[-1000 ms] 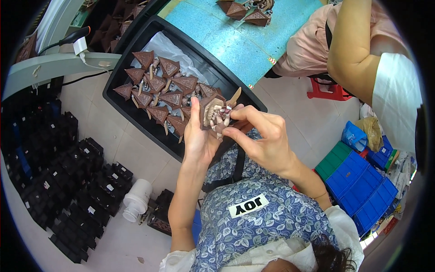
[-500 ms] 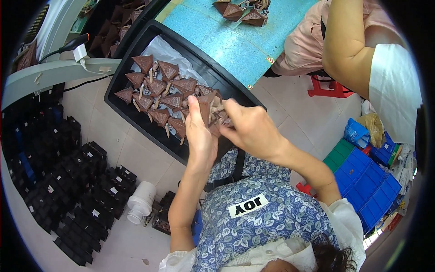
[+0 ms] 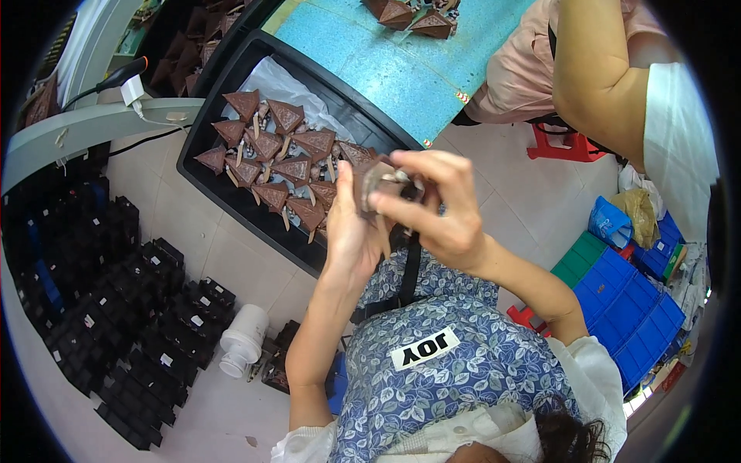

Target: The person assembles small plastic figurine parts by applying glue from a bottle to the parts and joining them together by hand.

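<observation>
Above the near right corner of a black tray [image 3: 378, 116], both hands are on one brown piece with a pointed roof-like top [image 3: 369, 179]. My left hand [image 3: 349, 239] is wrapped round its left side, thumb upright. Pale and dark details show at its right end, where the thumb and fingers of my right hand [image 3: 454, 220] grip it; motion blurs this end, and the fingers hide part of it. Inside the tray, several similar brown ornaments [image 3: 295, 171] with triangular patterned faces and thin tan sticks lie crowded together on a crumpled white plastic sheet [image 3: 289, 85].
A blue-topped table [image 3: 347, 46] beyond the tray carries more brown ornaments [image 3: 421, 19]. At right sits another person, whose bent arm [image 3: 590, 85] shows, near a red stool [image 3: 559, 145]. Black bins [image 3: 116, 309] and a white bucket [image 3: 245, 332] stand left; blue crates [image 3: 617, 289] are right.
The brown piece has turned in my hands and shifted slightly right. My right hand has rotated, its fingers now spread across the piece's right end. The ornaments in the tray stay put.
</observation>
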A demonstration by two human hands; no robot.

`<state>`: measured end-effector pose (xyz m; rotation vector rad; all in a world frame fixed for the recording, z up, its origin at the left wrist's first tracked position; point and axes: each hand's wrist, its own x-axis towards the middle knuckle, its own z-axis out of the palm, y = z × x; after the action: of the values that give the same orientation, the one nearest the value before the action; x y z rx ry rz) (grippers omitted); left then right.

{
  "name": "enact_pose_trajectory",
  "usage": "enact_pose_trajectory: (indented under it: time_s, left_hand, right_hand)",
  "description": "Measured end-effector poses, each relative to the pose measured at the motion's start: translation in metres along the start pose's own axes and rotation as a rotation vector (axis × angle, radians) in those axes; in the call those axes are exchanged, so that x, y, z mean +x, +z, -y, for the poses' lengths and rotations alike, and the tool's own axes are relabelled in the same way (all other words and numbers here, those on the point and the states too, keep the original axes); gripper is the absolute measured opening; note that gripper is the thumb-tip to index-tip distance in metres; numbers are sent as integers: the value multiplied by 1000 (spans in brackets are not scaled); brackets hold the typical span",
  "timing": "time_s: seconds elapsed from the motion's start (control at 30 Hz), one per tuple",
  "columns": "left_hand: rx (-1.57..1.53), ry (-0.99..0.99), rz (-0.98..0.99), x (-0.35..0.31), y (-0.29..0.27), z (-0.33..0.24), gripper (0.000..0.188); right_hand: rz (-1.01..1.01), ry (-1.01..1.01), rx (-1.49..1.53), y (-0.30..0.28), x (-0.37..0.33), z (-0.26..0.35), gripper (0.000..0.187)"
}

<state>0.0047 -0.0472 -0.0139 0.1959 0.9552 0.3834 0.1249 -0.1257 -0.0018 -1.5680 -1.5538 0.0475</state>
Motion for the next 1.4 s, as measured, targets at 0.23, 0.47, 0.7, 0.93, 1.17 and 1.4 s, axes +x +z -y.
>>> enact_pose_trajectory:
  time_s: [0.23, 0.47, 0.7, 0.93, 1.17, 1.4]
  left_hand:
    - [-108, -7, 121, 0, 16, -4, 58]
    - [-783, -174, 425, 8, 14, 7, 30]
    - [-1057, -295, 484, 10, 7, 11, 26]
    - [-851, -81, 402, 11, 1, 19, 35]
    - [-456, 202, 418, 9, 2, 23, 44]
    - [289, 360, -93, 10, -10, 24, 51]
  right_hand:
    - [-103, 874, 606, -5, -4, 26, 37]
    - [-15, 389, 112, 4, -2, 51, 37]
    - [-53, 383, 167, 5, -12, 52, 33]
    - [-84, 371, 167, 9, -28, 45, 35]
    - [-150, 307, 197, 9, -41, 40, 42]
    - [80, 563, 93, 4, -56, 37, 50]
